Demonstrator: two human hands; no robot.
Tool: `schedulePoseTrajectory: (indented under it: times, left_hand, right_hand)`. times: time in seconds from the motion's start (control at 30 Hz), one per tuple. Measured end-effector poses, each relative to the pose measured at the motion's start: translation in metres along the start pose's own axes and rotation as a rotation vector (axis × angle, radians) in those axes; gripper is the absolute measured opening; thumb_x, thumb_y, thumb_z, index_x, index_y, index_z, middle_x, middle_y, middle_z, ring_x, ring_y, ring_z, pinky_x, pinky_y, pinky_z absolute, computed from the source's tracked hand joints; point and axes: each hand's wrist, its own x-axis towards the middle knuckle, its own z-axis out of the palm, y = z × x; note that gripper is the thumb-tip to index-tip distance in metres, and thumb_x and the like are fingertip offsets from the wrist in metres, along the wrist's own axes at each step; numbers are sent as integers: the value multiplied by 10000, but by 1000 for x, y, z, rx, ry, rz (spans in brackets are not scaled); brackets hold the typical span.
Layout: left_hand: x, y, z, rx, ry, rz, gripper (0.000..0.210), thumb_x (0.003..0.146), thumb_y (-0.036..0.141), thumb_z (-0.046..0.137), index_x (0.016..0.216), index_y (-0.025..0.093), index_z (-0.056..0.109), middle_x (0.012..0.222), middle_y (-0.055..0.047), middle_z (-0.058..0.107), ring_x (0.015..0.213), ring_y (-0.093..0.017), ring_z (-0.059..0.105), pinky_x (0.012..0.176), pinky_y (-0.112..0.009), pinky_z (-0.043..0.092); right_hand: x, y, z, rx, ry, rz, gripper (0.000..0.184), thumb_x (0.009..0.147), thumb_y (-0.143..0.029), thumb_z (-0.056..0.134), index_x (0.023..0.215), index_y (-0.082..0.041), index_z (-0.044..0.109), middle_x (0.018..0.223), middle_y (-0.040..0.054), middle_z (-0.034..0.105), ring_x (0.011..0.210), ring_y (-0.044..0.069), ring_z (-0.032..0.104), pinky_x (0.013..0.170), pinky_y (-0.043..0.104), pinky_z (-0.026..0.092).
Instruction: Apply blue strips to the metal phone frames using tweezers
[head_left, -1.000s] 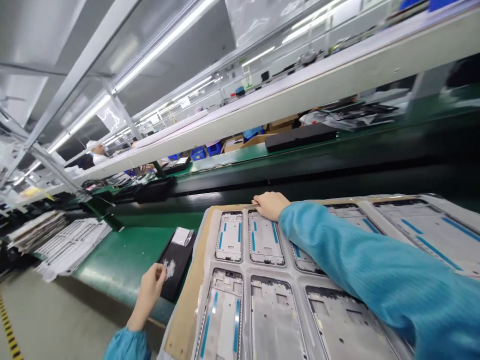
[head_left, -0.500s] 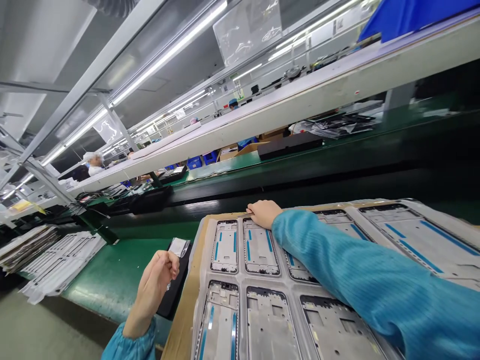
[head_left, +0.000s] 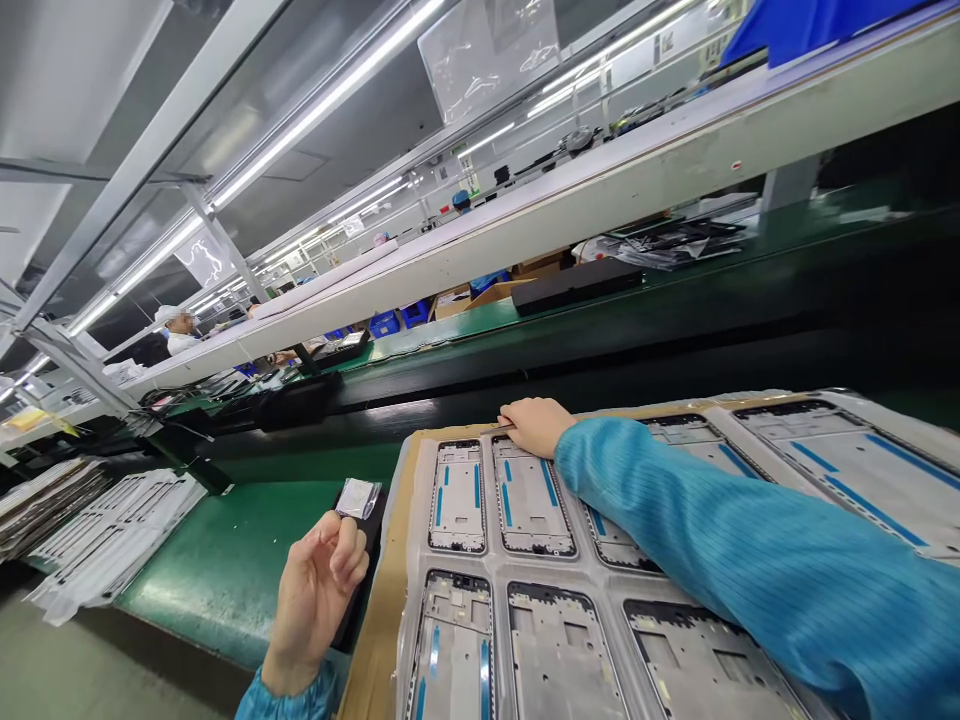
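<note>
My right hand (head_left: 536,427) is closed at the far edge of a clear plastic tray (head_left: 495,568), by the top of a metal phone frame (head_left: 529,500) with blue strips. A thin dark edge shows at its fingertips; what they grip is hidden. The sleeve crosses over several more frames in the tray pockets. My left hand (head_left: 319,590) hovers left of the tray with its fingers curled in, palm partly showing and nothing visible in it. Just beyond it a small clear bag (head_left: 358,498) lies on a black pad (head_left: 371,530).
Cardboard (head_left: 386,570) lies under the tray. Stacked white trays (head_left: 124,530) stand on the green bench (head_left: 217,565) at left. A dark channel (head_left: 450,400) and a raised white shelf (head_left: 480,235) run behind. A person (head_left: 180,335) is far off at left.
My left hand has turned so more of its palm shows, and sits slightly further right. My right hand stays at the tray's far edge. The view has shifted a little.
</note>
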Motion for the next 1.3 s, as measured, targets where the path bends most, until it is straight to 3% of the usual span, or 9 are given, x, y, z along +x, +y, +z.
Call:
schedulePoseTrajectory:
  times: [0.23,0.47,0.57,0.7,0.77,0.93,1.0,1.1,1.3]
  left_hand:
    - [3,-1,7,-73,-46,108,407,701,259,847,609,158,463,596,66,357,494,-61,292,436,-143,373]
    - [1,-2,2,-65,-13,152,433,712,307,860,601,152,471,606,52,398,506,-59,347,460,-139,423]
    - [0,-1,1,-39,22,162,391,698,307,877,622,145,529,598,52,405,499,-56,352,452,-134,417]
    - [-1,2,0,3,63,206,336,646,325,919,716,147,643,598,55,421,492,-45,345,452,-121,404]
    - [-2,4,2,28,71,226,353,648,337,917,665,143,623,597,50,424,496,-49,346,455,-126,406]
    - [-14,6,16,76,101,251,382,673,345,898,611,149,576,598,38,434,518,-69,379,471,-139,419]
    - [-21,6,22,99,89,247,391,680,359,890,597,155,566,588,35,437,514,-76,394,471,-148,416]
    - [-30,7,27,160,70,270,370,716,391,859,606,169,584,585,25,463,522,-92,437,491,-165,434]
    - [-37,7,27,313,90,341,280,713,395,861,640,204,670,579,15,555,507,-82,510,495,-137,468]
  right_hand:
    - [-3,-7,-2,115,167,-54,163,939,-80,517,821,-139,613,962,52,524,559,82,436,567,293,292]
    - [-1,-8,8,333,222,-114,234,827,18,579,682,-161,540,834,-1,411,480,70,237,531,314,221]
    - [5,-14,-1,467,272,-133,219,838,21,533,703,-151,550,854,21,417,525,91,338,560,297,322]
    - [3,-49,-39,652,355,-227,198,921,-66,447,854,-124,624,925,67,467,769,160,534,720,293,459]
    - [-9,-75,-65,740,364,-331,227,972,-191,447,862,-145,641,944,64,493,845,170,558,754,292,482]
    - [-59,-122,-118,1136,220,-744,240,990,-292,508,785,-206,599,727,-2,570,658,149,561,617,281,474]
    - [-73,-129,-126,1210,190,-799,171,969,-299,576,813,-232,597,745,-6,630,668,143,604,615,259,499]
    - [-82,-131,-124,1189,242,-821,168,953,-333,616,814,-251,573,764,-12,669,676,131,624,607,230,504]
    - [-80,-130,-118,1001,248,-888,286,962,-239,580,723,-238,423,675,-43,524,587,122,480,535,241,397]
